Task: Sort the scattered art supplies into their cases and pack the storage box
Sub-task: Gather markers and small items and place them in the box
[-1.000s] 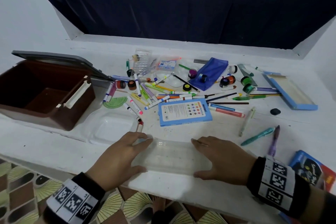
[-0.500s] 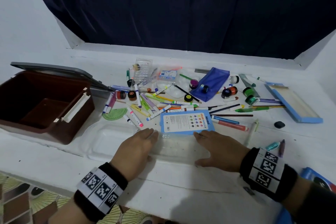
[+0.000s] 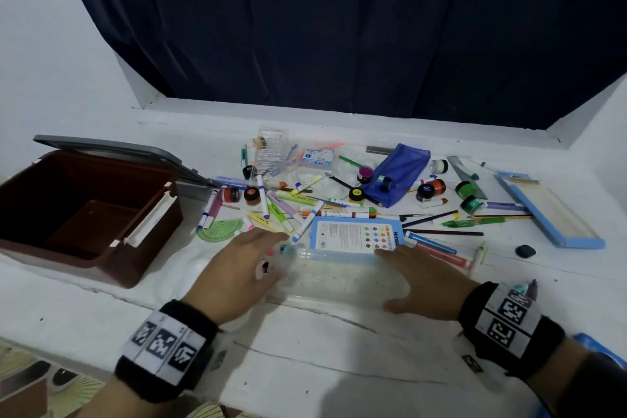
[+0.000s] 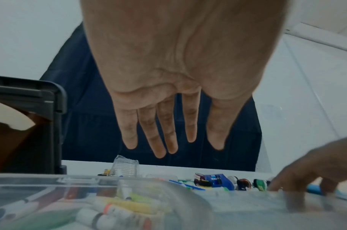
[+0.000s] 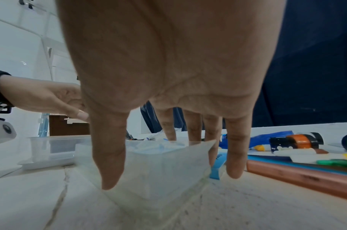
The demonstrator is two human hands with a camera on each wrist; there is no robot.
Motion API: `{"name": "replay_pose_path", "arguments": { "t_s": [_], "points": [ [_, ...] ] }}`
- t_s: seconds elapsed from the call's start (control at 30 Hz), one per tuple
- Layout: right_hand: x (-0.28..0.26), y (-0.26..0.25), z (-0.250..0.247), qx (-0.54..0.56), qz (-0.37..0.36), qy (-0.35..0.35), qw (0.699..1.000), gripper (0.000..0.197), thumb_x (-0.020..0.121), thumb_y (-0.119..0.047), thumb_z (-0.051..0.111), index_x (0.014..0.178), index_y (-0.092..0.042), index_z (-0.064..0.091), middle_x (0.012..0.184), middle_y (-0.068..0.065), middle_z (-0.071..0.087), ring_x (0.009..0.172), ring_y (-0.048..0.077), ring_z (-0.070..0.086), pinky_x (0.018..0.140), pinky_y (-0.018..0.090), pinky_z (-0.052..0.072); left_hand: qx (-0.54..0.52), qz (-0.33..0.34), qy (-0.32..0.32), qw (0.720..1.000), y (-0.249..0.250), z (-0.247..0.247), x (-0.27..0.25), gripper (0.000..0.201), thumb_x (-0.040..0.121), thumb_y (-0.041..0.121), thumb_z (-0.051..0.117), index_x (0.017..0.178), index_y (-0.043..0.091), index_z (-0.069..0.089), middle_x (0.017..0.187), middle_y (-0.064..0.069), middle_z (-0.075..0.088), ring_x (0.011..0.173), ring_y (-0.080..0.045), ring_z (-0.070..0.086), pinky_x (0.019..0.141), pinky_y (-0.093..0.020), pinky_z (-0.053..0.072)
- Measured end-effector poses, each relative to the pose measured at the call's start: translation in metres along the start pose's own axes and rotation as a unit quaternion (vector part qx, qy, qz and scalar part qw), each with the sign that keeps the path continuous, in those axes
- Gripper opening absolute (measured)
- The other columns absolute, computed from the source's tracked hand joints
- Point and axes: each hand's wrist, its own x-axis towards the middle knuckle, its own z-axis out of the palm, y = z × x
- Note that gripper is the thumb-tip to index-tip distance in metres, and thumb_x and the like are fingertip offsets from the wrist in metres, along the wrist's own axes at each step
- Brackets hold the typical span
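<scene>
A clear plastic case (image 3: pixel 339 282) lies on the white table (image 3: pixel 305 360), its far edge against a blue coloured-pencil box (image 3: pixel 353 234). My left hand (image 3: pixel 251 258) is at its left end with straight fingers (image 4: pixel 172 140), above the case's wall (image 4: pixel 129 194). My right hand (image 3: pixel 407 268) straddles the right end. Its thumb (image 5: pixel 109 163) is on the near wall of the case (image 5: pixel 158 171) and its fingers reach over the far wall. Loose markers (image 3: pixel 291 210) and paint pots (image 3: pixel 431 188) are scattered behind. The brown storage box (image 3: pixel 84 214) stands open at the left.
A second clear tray (image 3: pixel 183 268) lies under my left wrist. A blue pouch (image 3: pixel 397 173), a green protractor (image 3: pixel 220 229), a blue tray (image 3: pixel 549 210) and a black eraser (image 3: pixel 525 250) lie further back. A dark curtain (image 3: pixel 339 27) hangs behind.
Both hands have slid the clear case away from the table's front edge, up to the blue pencil box. The left hand has reached in among the markers.
</scene>
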Motion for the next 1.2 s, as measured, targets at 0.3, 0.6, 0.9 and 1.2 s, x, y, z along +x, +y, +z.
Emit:
{"name": "replay_pose_path", "arguments": {
  "t_s": [0.3, 0.6, 0.9, 1.2],
  "points": [
    [-0.012, 0.001, 0.007, -0.003, 0.006, 0.026, 1.0, 0.097, 0.082, -0.049, 0.072, 0.155, -0.031, 0.011, 0.149, -0.002, 0.032, 0.129, 0.015, 0.037, 0.105, 0.034, 0.041, 0.024, 0.006, -0.044, 0.999, 0.017, 0.009, 0.004, 0.06, 0.088, 0.065, 0.03, 0.135, 0.036, 0.052, 0.124, 0.011, 0.058, 0.113, -0.012, 0.054, 0.095, -0.031, 0.048],
    [-0.037, 0.021, 0.009, -0.017, 0.04, 0.039, 0.998, 0.095, 0.083, -0.041, 0.073, 0.155, -0.031, 0.011, 0.152, -0.002, 0.032, 0.136, 0.018, 0.036, 0.11, 0.037, 0.04, 0.055, 0.025, -0.119, 0.991, 0.053, 0.044, 0.006, 0.066, 0.094, 0.063, 0.038, 0.151, 0.031, 0.032, 0.149, 0.008, 0.042, 0.138, -0.014, 0.034, 0.111, -0.03, 0.035],
    [-0.035, 0.027, 0.015, 0.007, 0.026, 0.047, 0.999, 0.096, 0.084, -0.042, 0.072, 0.155, -0.031, 0.009, 0.153, -0.001, 0.029, 0.136, 0.018, 0.034, 0.109, 0.038, 0.04, 0.017, -0.012, -0.064, 0.998, 0.058, 0.056, 0.017, 0.048, 0.097, 0.051, 0.05, 0.142, 0.035, 0.044, 0.131, 0.009, 0.054, 0.12, -0.015, 0.047, 0.097, -0.03, 0.043],
    [-0.043, 0.058, -0.015, 0.176, 0.046, 0.226, 0.957, 0.056, 0.09, -0.048, 0.063, 0.141, -0.038, 0.043, 0.139, -0.014, 0.05, 0.119, 0.001, 0.048, 0.102, 0.025, 0.042, -0.057, -0.018, -0.022, 0.998, 0.082, 0.042, 0.059, 0.045, 0.093, 0.055, 0.055, 0.135, 0.043, 0.047, 0.117, 0.009, 0.05, 0.107, -0.012, 0.055, 0.088, -0.031, 0.05]
  ]
}}
